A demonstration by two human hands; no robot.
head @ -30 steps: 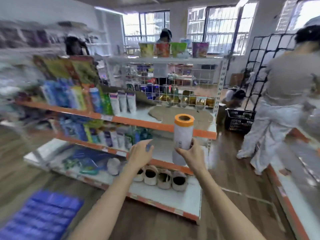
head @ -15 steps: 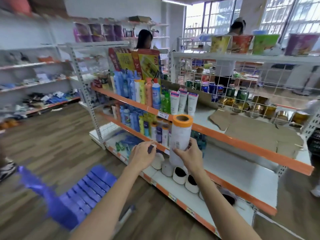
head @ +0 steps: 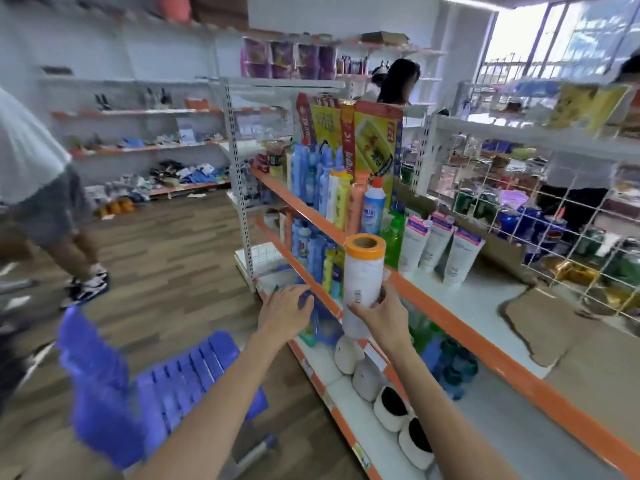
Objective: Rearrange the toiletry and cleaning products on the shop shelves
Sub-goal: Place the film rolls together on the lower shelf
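Right now the right hand (head: 384, 315) has its fingers and thumb wrapped round the lower part of a tall white roll with an orange cap (head: 363, 282), holding it upright in the air just in front of the orange shelf edge (head: 446, 317). Over on the other side, the left hand (head: 285, 311) reaches forward, palm down, fingers loosely spread and gripping nothing that I can make out; whether the fingertips touch the blue packaging beneath them is hard to tell.

Watch the risk here: that roll is gripped low, so it looks top-heavy and could tip out of the hand if swung quickly. Beside it stand the white tubes (head: 436, 245) and a tightly packed row of bottles (head: 341, 199) on the upper shelf, and a careless placement could knock one and set off a chain of falls. Below, white bowl-like items (head: 389, 405) line the bottom shelf, right under any drop.
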